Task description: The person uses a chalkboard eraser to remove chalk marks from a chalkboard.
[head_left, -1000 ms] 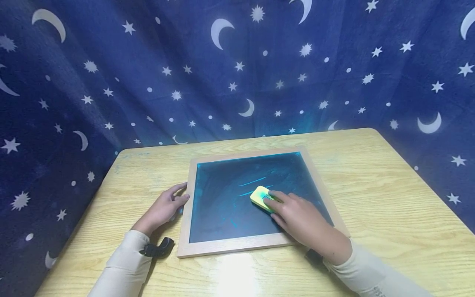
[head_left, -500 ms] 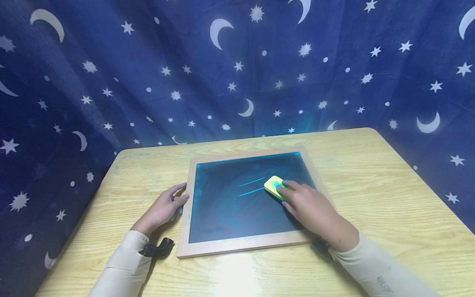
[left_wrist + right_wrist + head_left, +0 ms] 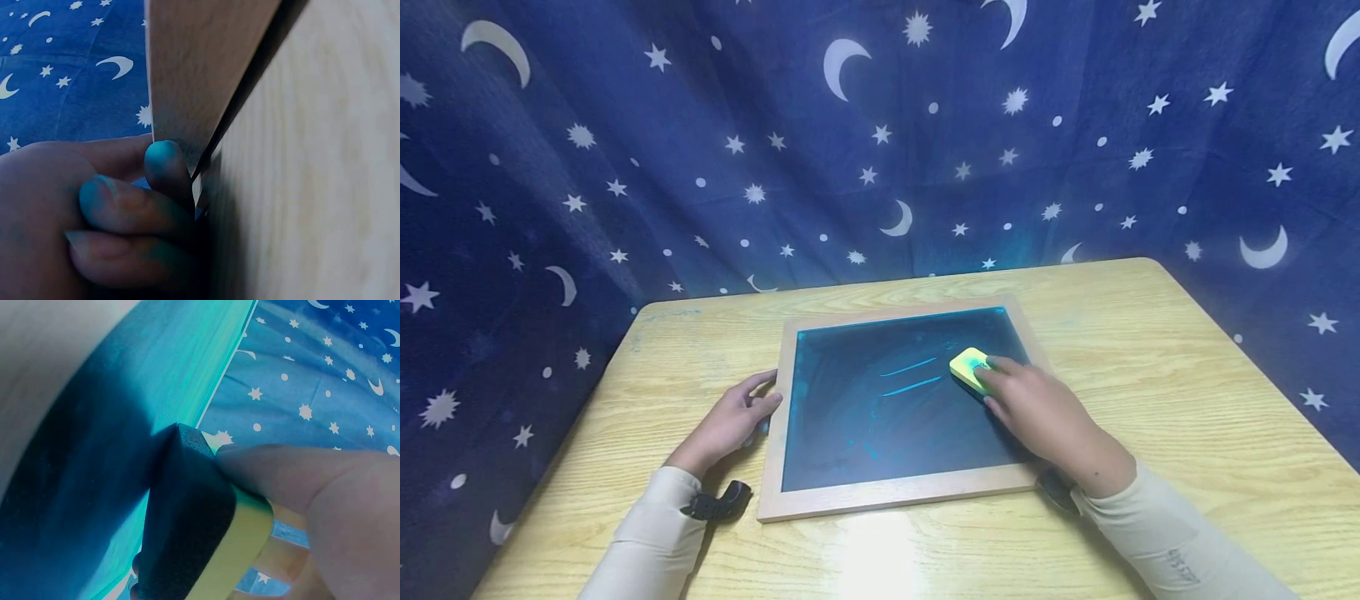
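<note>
A small chalkboard (image 3: 835,367) with a pale wooden frame lies on the table, showing two cyan chalk lines (image 3: 912,386) and faint smudges. My right hand (image 3: 1052,414) grips a yellow eraser (image 3: 967,365) with a dark felt underside, over the board's right half. In the right wrist view, the eraser's dark felt (image 3: 190,512) faces the cyan-streaked board, with the thumb along its side. My left hand (image 3: 730,423) holds the frame's left edge. Its curled fingers (image 3: 134,206), tips stained cyan, bear against the frame (image 3: 203,69) in the left wrist view.
The wooden table (image 3: 1180,400) surrounds the board and carries faint blue smears near its far left corner. A blue curtain (image 3: 820,150) with moons and stars stands behind and beside it. Black straps (image 3: 722,502) circle the wrists.
My right hand has moved the eraser right and slightly away from me, uncovering the right end of the lower chalk line. My left hand has stayed at the frame.
</note>
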`<state>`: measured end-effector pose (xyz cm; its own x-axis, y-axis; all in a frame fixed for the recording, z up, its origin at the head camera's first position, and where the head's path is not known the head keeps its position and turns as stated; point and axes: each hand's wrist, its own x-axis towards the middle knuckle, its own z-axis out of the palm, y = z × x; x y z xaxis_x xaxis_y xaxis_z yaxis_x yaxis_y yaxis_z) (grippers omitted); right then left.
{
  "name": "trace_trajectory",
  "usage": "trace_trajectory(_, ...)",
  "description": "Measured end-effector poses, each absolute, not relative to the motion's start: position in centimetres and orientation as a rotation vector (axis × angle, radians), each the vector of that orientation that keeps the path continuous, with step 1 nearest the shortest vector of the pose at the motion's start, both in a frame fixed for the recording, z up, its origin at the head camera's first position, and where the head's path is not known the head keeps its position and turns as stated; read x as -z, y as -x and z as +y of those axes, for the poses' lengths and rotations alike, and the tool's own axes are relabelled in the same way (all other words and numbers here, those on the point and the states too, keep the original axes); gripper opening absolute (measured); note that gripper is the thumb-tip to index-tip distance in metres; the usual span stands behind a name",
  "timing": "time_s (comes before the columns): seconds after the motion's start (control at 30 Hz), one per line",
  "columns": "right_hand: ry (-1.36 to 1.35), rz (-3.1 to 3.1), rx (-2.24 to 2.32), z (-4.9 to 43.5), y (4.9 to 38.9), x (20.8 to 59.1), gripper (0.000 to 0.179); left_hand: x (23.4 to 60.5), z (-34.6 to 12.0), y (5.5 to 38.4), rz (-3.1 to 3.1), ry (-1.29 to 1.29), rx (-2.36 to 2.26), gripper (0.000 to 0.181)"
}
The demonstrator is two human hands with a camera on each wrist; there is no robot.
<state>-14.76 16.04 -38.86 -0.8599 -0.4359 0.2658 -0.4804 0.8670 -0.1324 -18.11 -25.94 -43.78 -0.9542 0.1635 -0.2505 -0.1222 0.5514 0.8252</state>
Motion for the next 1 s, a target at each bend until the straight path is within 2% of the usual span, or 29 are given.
trace_trajectory(0.57,-0.768,-2.790,-0.271,15.4,14.3,38.9,0.037,43.7,-25.9,17.9,2.470,-0.015,-1.376,0.061)
trace_trajectory(1.0,-0.875,-2.771,-0.208,13.4,12.3,39.1,0.040,43.7,-25.9,18.1,2.481,-0.035,-1.372,0.062)
